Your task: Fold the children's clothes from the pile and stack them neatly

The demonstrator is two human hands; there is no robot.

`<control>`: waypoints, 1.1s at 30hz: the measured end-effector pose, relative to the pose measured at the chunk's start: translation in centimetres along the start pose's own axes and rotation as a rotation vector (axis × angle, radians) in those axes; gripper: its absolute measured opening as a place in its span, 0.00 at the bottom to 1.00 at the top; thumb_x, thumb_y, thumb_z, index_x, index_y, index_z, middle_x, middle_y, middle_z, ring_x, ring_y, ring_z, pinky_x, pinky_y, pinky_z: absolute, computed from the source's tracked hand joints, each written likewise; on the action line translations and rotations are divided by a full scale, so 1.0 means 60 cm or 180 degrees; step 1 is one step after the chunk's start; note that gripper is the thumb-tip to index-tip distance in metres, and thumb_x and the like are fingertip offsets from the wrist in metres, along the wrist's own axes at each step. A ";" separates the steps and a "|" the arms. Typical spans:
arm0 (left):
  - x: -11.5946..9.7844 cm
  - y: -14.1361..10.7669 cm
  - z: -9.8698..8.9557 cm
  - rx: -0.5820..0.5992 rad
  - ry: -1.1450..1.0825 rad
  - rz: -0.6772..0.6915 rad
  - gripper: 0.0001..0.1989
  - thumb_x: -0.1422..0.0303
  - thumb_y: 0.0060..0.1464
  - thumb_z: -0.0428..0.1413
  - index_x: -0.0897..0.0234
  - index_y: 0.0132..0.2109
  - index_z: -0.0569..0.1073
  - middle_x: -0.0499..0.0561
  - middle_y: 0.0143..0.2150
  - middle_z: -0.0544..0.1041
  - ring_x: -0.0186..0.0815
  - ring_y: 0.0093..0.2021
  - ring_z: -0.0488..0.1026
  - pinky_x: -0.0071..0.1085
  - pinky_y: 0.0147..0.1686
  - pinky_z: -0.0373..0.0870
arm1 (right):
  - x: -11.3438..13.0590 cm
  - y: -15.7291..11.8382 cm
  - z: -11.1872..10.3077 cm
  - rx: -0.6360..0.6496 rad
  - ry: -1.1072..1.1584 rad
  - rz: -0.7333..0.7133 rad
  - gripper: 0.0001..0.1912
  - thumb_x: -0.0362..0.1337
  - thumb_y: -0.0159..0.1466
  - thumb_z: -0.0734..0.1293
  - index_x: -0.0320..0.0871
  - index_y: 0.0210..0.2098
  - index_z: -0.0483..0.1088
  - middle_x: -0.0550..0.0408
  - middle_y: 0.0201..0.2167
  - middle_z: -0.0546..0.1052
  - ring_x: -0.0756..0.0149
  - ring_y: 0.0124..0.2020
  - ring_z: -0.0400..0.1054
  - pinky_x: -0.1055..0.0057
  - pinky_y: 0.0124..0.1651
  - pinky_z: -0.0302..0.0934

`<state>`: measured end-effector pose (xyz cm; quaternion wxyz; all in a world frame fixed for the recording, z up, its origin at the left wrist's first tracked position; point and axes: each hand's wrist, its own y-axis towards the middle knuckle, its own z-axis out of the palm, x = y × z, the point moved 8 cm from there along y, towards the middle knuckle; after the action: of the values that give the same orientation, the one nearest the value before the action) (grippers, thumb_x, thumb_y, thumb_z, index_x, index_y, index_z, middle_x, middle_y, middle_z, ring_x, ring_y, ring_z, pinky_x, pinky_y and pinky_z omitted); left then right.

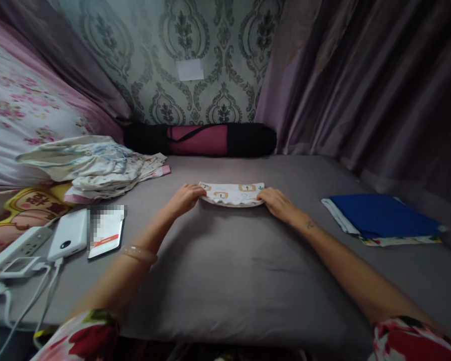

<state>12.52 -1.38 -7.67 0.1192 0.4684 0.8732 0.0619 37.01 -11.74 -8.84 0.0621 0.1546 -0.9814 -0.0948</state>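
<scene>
A white cloth with small orange and green prints [233, 194] is stretched between my two hands, folded into a narrow strip just over the grey sheet. At its left end my left hand [188, 198] pinches the corner, fingers closed. The other end is gripped by my right hand [277, 203], with the fingers closed on the edge. The cloth's lower edge sags a little in the middle.
Crumpled light clothes [113, 168] lie at the left, above a phone [110, 233], a power bank [69, 233] and a power strip [22, 248] with cables. Folded blue cloth [379, 215] lies right. A black and pink bag [199, 139] lies along the wall.
</scene>
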 end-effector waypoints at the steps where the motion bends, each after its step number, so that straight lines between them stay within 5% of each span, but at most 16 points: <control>1: -0.007 -0.012 0.015 0.0117 0.0058 0.0029 0.18 0.75 0.58 0.44 0.62 0.48 0.75 0.57 0.51 0.78 0.40 0.54 0.71 0.36 0.53 0.62 | 0.007 -0.009 0.013 0.0111 -0.0008 -0.0030 0.19 0.23 0.64 0.55 0.43 0.46 0.72 0.48 0.46 0.74 0.60 0.47 0.64 0.66 0.50 0.55; 11: 0.009 -0.054 0.050 0.0579 -0.0284 -0.0090 0.21 0.78 0.48 0.48 0.59 0.47 0.76 0.52 0.53 0.77 0.39 0.56 0.70 0.34 0.57 0.61 | 0.006 -0.035 0.029 0.0393 0.0417 0.0184 0.24 0.21 0.57 0.57 0.42 0.48 0.72 0.49 0.51 0.74 0.60 0.54 0.63 0.66 0.56 0.53; 15: 0.019 -0.024 0.046 0.0442 -0.0243 -0.0696 0.17 0.74 0.54 0.47 0.61 0.47 0.76 0.54 0.47 0.80 0.39 0.49 0.75 0.31 0.51 0.66 | -0.002 0.002 0.029 0.0330 0.0445 0.0657 0.18 0.27 0.60 0.57 0.44 0.42 0.75 0.52 0.46 0.78 0.61 0.50 0.68 0.65 0.55 0.55; 19: -0.029 0.039 0.051 0.0054 -0.0054 -0.0713 0.21 0.72 0.61 0.43 0.64 0.58 0.69 0.57 0.59 0.72 0.41 0.59 0.68 0.36 0.59 0.62 | 0.031 0.063 0.027 -0.0158 0.0308 0.0738 0.23 0.30 0.66 0.53 0.38 0.58 0.67 0.46 0.60 0.70 0.61 0.61 0.61 0.64 0.63 0.49; 24: -0.071 0.099 0.111 0.0249 0.0206 -0.0845 0.24 0.66 0.66 0.40 0.69 0.65 0.60 0.61 0.69 0.59 0.45 0.70 0.51 0.46 0.67 0.46 | 0.067 0.123 0.077 0.0211 0.0109 0.0775 0.29 0.37 0.70 0.50 0.30 0.67 0.53 0.42 0.69 0.54 0.54 0.71 0.41 0.53 0.70 0.33; 29: -0.062 0.107 0.156 0.0474 0.0246 -0.1009 0.27 0.62 0.67 0.36 0.70 0.68 0.57 0.61 0.71 0.55 0.48 0.71 0.49 0.50 0.68 0.42 | 0.061 0.133 0.115 0.0528 0.0193 0.0878 0.30 0.37 0.69 0.49 0.31 0.68 0.51 0.42 0.70 0.52 0.55 0.71 0.41 0.54 0.70 0.33; 33: -0.058 0.106 0.162 0.0510 0.0262 -0.1034 0.27 0.62 0.67 0.37 0.66 0.69 0.56 0.60 0.71 0.55 0.48 0.71 0.49 0.51 0.67 0.42 | 0.056 0.130 0.127 0.0591 0.0275 0.0910 0.31 0.38 0.69 0.48 0.31 0.69 0.50 0.43 0.70 0.51 0.55 0.71 0.41 0.54 0.70 0.32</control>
<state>22.11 -0.81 -15.13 0.0541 0.3264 0.9437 -0.0088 30.38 -4.23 -14.34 0.1025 0.0224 -0.9944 0.0128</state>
